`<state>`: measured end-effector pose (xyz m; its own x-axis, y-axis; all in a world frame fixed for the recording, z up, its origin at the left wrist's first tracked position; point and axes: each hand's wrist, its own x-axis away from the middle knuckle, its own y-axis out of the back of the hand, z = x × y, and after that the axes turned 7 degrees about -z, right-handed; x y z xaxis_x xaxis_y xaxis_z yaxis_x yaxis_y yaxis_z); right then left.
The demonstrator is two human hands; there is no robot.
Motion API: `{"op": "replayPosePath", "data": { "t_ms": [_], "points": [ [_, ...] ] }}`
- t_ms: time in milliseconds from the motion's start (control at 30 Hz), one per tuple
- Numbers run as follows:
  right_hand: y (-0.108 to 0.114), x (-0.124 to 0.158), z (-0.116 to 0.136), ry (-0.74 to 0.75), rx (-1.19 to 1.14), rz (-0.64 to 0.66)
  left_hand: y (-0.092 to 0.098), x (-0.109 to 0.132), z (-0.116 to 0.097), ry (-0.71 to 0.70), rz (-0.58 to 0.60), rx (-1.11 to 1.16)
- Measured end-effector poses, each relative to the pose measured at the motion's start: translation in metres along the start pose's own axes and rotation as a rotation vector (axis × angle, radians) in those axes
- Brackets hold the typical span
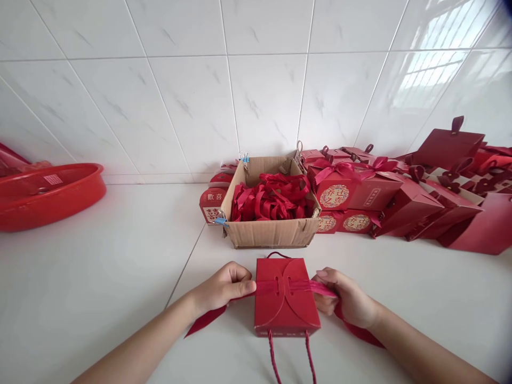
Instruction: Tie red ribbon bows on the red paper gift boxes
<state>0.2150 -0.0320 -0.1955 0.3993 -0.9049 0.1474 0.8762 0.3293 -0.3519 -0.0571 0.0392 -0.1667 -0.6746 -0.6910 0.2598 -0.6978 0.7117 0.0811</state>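
A red gift box (276,316) with interlocking curved flaps lies on the white surface, its twisted cord handles at the front and back. A red ribbon (301,286) runs through the slots across its top. At the box's left side, my left hand (229,287) pinches one end of the ribbon, whose tail hangs below the fingers. On the right, my right hand (344,297) has its fingers closed round the other end, with the tail trailing under the wrist.
Behind the gift box stands a cardboard box (272,234) full of red ribbons (272,197). Finished red boxes with bows (360,186) and more red boxes (480,224) are stacked to the right. A red plastic basin (52,197) sits at the far left, near the tiled wall.
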Motion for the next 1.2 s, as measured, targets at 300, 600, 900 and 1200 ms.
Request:
{"op": "replayPosePath", "data": {
  "t_ms": [300, 600, 900, 1200],
  "points": [
    [-0.004, 0.001, 0.002, 0.025, 0.147, -0.131, 0.0, -0.001, -0.001, 0.002, -0.007, -0.001],
    [-0.003, 0.002, 0.001, 0.029, 0.117, -0.125, -0.001, 0.0, -0.003, -0.001, -0.042, -0.05],
    [-0.01, 0.004, 0.019, 0.045, 0.346, -0.103, -0.002, 0.001, -0.003, 0.015, -0.043, -0.068],
    [-0.007, 0.007, 0.02, 0.07, 0.375, -0.108, -0.004, 0.003, -0.005, 0.001, -0.055, -0.064]
  ]
}}
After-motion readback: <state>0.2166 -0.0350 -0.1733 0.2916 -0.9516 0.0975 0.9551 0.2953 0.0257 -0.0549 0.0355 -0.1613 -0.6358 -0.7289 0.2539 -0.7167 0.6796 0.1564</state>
